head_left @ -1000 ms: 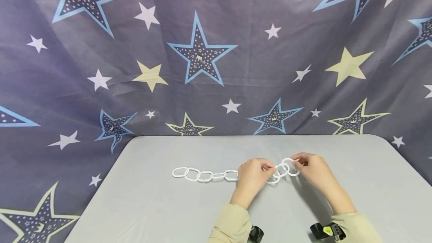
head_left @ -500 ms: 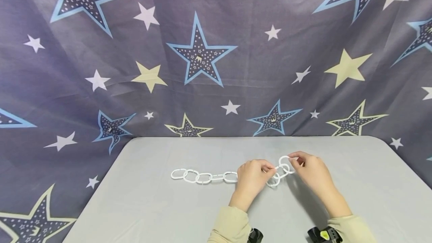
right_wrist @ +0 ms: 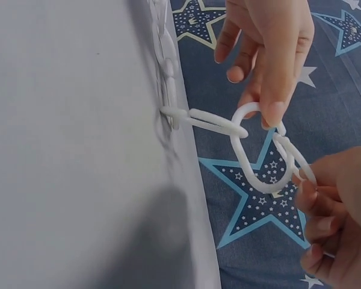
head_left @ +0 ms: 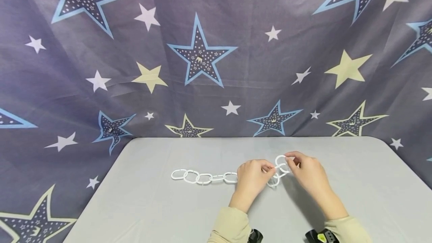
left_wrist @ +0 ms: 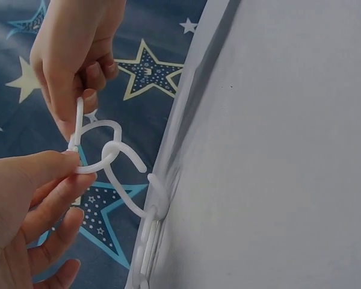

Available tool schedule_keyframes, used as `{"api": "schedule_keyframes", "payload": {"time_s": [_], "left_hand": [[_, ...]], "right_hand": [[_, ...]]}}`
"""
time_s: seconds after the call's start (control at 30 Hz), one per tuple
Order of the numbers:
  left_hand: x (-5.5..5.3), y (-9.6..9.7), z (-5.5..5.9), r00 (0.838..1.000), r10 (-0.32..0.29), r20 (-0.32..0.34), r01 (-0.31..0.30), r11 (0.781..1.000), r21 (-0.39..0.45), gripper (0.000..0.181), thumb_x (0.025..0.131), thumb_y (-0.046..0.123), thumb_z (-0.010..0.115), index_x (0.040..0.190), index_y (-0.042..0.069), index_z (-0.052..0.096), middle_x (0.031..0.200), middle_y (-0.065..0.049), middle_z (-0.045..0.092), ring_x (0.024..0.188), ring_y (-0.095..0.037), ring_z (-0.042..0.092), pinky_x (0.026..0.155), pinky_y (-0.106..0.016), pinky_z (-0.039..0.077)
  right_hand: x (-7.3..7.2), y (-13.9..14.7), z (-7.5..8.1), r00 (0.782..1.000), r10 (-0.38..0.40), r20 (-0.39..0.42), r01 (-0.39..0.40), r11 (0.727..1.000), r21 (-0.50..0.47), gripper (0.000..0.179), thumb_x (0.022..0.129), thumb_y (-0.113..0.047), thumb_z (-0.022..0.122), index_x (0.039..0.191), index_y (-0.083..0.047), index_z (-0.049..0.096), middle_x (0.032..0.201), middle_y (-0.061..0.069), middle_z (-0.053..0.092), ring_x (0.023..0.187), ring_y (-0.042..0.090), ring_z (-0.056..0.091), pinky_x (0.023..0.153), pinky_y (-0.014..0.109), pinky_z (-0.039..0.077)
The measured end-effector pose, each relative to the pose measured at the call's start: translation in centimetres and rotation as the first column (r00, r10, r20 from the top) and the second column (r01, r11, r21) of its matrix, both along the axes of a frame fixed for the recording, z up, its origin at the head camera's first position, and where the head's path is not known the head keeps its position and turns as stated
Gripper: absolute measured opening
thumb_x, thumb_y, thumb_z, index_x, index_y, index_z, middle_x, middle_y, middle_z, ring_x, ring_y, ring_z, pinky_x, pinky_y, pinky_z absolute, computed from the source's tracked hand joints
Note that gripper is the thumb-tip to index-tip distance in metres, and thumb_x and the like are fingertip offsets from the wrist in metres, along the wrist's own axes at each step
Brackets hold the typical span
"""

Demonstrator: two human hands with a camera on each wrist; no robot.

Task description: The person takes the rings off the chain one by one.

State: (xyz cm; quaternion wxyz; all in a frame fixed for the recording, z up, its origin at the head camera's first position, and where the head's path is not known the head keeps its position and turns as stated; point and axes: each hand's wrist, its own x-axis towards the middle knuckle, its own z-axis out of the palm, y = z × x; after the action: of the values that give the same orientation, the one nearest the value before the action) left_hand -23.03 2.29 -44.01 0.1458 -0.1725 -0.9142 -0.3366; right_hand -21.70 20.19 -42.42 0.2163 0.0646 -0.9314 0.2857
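A chain of white plastic links [head_left: 203, 183] runs across the grey table from left to right. My left hand [head_left: 251, 179] pinches one oval link [right_wrist: 243, 159] near the right end between thumb and index finger. My right hand [head_left: 308, 171] pinches the end link [right_wrist: 301, 159] close beside it. In the right wrist view the two links overlap near the left thumb's tip. A neighbouring link [left_wrist: 123, 188] shows a gap in its ring in the left wrist view. The middle of the chain is hidden behind my left hand in the head view.
The grey table [head_left: 152, 213] has rounded far corners. Behind it hangs a dark curtain [head_left: 249, 63] printed with stars. Black wrist cameras sit at both sleeves, the right camera [head_left: 320, 236] close above the table's near part.
My right hand has moved left with the end link, closer to my left hand. The left hand keeps its pinch and has barely moved; the chain's left part stays put.
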Motion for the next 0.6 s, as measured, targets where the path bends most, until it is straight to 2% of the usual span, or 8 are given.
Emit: {"api": "schedule_keyframes", "payload": {"time_s": [0.4, 0.6], "left_hand": [[0.11, 0.18, -0.07, 0.998, 0.007, -0.057, -0.010, 0.999, -0.050, 0.004, 0.084, 0.037, 0.076, 0.085, 0.035, 0.079, 0.075, 0.025, 0.068, 0.067, 0.006, 0.058, 0.064, -0.019, 0.041], [0.15, 0.41, -0.14, 0.997, 0.014, -0.071, -0.018, 0.998, -0.064, 0.004, 0.082, 0.036, 0.078, 0.082, 0.040, 0.078, 0.072, 0.027, 0.066, 0.066, 0.005, 0.058, 0.062, -0.018, 0.040]], "right_hand": [[0.37, -0.38, 0.06, 0.996, -0.013, -0.085, 0.016, 0.999, 0.037, 0.014, 0.093, -0.013, 0.067, 0.104, -0.009, 0.074, 0.067, -0.005, 0.060, 0.052, 0.010, 0.045, 0.050, 0.036, 0.037], [0.36, -0.40, 0.02, 0.991, -0.018, -0.131, 0.024, 0.999, 0.045, 0.013, 0.092, -0.012, 0.068, 0.103, -0.009, 0.074, 0.065, -0.006, 0.059, 0.051, 0.009, 0.044, 0.048, 0.034, 0.036]]}}
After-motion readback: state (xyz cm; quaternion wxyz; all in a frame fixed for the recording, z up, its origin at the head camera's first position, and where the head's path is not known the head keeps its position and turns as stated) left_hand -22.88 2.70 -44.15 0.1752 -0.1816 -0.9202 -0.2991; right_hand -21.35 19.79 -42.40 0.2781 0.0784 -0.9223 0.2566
